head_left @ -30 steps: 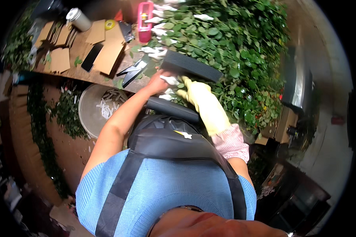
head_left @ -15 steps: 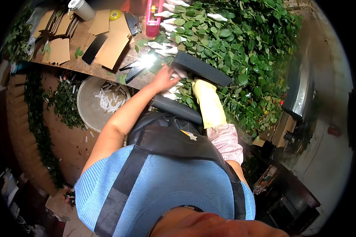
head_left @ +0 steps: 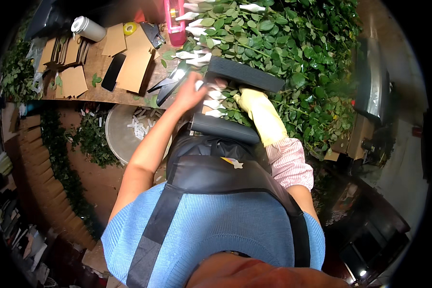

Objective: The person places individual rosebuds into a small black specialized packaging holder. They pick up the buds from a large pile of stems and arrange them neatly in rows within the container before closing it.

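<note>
- While it blurs with motion, a small white piece (head_left: 199, 85) sits at the fingertips of the bare left hand (head_left: 189, 94), which appears closed narrowly around it.
- Since a moment ago, that hand has drawn leftward from the flower row, carrying the piece clear; a pale pinkish bud (head_left: 220, 83) now shows near it, apparently uncovered.
- Just below this bud lie tapered buds in white sleeves (head_left: 215, 94), their heads pointing left.
- The right hand in a pale yellow rubber glove (head_left: 253, 102) rests among the stems just right of the buds; its grip is hidden, so I cannot tell what it holds.
- A black ribbed upper bar (head_left: 245, 74) slants above the buds, crowding the space over the glove; a black padded lower bar (head_left: 223, 127) lies nearer the body.
- Metal scissors with dark handles (head_left: 165, 90) lie close to the left hand, in its way on that side.
- Farther out: a round greyish bucket (head_left: 120, 137) holding white slips (head_left: 139, 130), tan cardboard pieces (head_left: 134, 72), a bright pink plastic holder (head_left: 178, 37), and dense green leaves (head_left: 302, 62) filling the right.
</note>
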Available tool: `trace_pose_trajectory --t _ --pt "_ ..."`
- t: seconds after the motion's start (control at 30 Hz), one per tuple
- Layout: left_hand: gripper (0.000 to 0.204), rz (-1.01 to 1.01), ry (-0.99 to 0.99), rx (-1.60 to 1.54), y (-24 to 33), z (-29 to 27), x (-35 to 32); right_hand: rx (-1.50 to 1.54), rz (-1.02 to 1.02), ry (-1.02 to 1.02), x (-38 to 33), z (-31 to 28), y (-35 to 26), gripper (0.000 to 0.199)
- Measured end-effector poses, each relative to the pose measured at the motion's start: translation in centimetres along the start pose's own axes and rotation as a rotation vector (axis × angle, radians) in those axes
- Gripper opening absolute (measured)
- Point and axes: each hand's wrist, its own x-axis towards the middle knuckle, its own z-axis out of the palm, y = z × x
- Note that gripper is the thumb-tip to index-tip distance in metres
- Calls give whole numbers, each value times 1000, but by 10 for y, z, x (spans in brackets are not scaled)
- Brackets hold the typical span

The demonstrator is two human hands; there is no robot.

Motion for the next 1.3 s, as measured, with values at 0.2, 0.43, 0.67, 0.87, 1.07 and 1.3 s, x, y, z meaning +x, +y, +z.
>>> trace_pose_trajectory --t 0.2,0.43,0.67,0.87,1.07,1.3 --pt "35 -12 -241 250 17 11 7 15 27 -2 3 -1 -6 49" --pt "21 -134 323 -107 -11 2 -6 29 40 1 -3 -5 -3 48" --pt "43 -44 -187 308 38 -21 0 31 15 -14 -4 -4 -5 47" --pt "48 -125 -279 126 21 7 -14 24 3 -30 -8 -1 -11 46" --pt "33 -272 180 -222 1 -40 -14 27 2 -67 -5 -1 -11 45" --pt "34 -214 -391 -389 10 -82 -14 239 -35 -239 -27 -41 -5 44"
